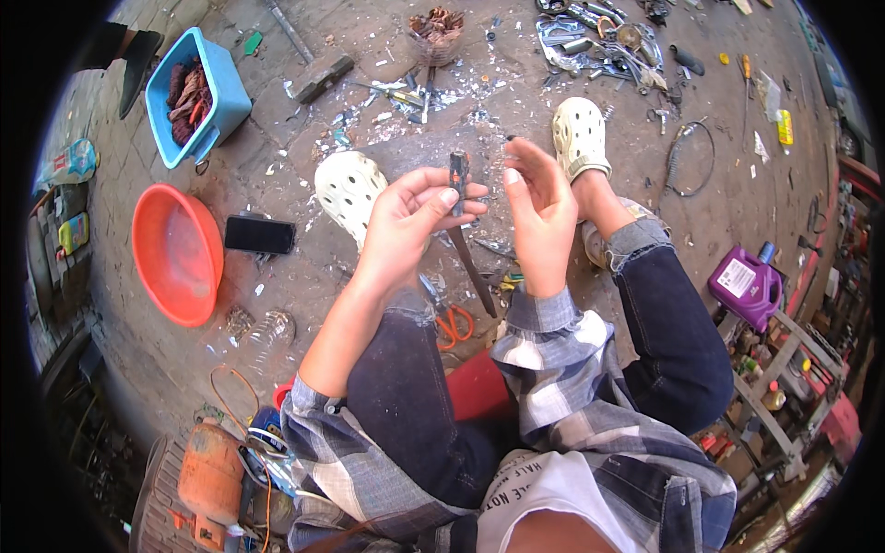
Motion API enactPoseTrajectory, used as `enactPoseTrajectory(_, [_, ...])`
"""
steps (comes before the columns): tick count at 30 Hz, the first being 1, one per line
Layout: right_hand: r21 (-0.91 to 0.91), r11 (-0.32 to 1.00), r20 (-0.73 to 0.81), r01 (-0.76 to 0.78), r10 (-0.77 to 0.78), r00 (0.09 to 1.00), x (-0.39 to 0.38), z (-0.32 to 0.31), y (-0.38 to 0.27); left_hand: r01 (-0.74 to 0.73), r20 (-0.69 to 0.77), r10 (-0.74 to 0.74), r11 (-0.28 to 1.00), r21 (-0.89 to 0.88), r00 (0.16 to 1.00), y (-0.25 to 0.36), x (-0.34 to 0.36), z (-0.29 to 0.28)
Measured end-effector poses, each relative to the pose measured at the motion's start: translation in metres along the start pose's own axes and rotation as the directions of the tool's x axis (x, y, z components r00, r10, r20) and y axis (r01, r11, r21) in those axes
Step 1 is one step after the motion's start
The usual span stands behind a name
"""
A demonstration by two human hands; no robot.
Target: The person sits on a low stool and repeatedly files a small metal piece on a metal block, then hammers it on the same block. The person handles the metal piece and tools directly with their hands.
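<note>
My left hand (415,207) pinches a small black connector-like part (458,173) with orange-red bits in it, held upright in front of me. Just right of it, my right hand (540,198) is raised with its fingers stretched and the thumb apart. A dark speck shows by its fingertips; I cannot make out what it is. Below my left hand a long rusty metal bar (473,274) lies slanting on the ground. Scissors with orange handles (454,326) lie nearer to me, beside my left knee.
Left lie a black phone (260,235), an orange-red basin (178,255) and a blue tub (232,96) holding reddish-brown scraps. Ahead are a hammer (323,78), a clear bowl (433,41) of copper-coloured pieces and a heap of tools (604,41). A purple jug (745,286) stands right.
</note>
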State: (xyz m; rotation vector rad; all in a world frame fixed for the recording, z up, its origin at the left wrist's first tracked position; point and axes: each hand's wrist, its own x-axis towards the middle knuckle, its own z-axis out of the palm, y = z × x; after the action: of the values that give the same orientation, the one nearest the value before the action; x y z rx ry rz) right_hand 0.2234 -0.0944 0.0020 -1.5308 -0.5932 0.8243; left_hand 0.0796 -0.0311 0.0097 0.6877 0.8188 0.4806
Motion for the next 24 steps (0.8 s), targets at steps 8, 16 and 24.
enactPoseTrajectory(8, [0.091, 0.986, 0.102, -0.139, 0.130, 0.986, -0.008, 0.012, -0.012, -0.029, -0.003, 0.029, 0.998, 0.053, 1.000, -0.001, -0.002, 0.004])
enactPoseTrajectory(16, [0.149, 0.955, 0.116, -0.256, 0.240, 0.964, -0.007, 0.013, -0.020, -0.048, -0.008, 0.049, 0.990, 0.133, 0.999, -0.004, -0.002, -0.001])
enactPoseTrajectory(24, [0.171, 0.959, 0.127, -0.227, 0.207, 0.970, -0.010, 0.012, -0.012, -0.111, -0.120, 0.150, 0.953, 0.282, 0.981, -0.005, -0.002, 0.003])
